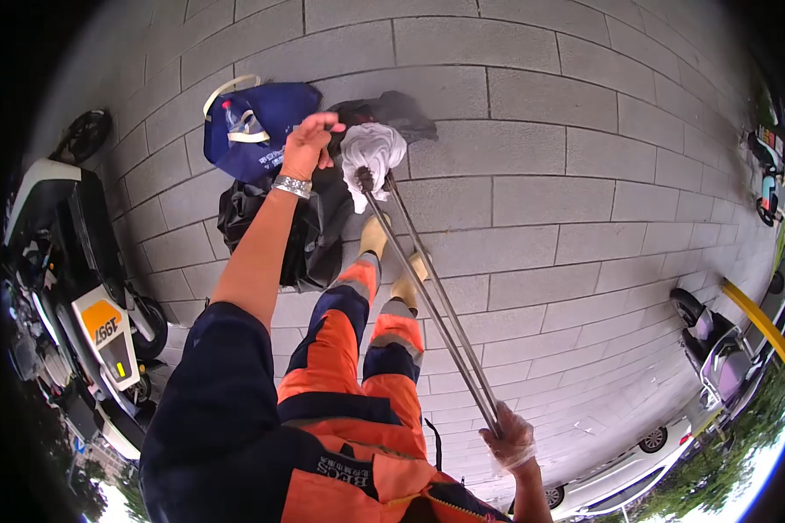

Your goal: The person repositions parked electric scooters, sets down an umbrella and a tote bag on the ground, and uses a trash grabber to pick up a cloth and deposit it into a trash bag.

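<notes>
My right hand (508, 434), in a clear plastic glove, grips the near ends of long metal tongs (442, 305) at the lower right. Their far tips reach a crumpled white bag or cloth (373, 148) on the pavement. Something dark sits at one tip; I cannot tell what it is. My bare left hand (310, 144), with a silver watch (292, 186) at its wrist, hovers just left of the white bundle. Its fingers are partly bent and apart, with nothing held. Below and behind it lie a black plastic bag (323, 231) and a navy tote bag (275, 109).
A bottle (232, 113) pokes out of the tote. Grey paving (532, 209) spreads around my feet. Parked scooters (105, 322) line the left. At the right are another scooter (724, 357), a yellow barrier (759, 318) and a white car (615, 475).
</notes>
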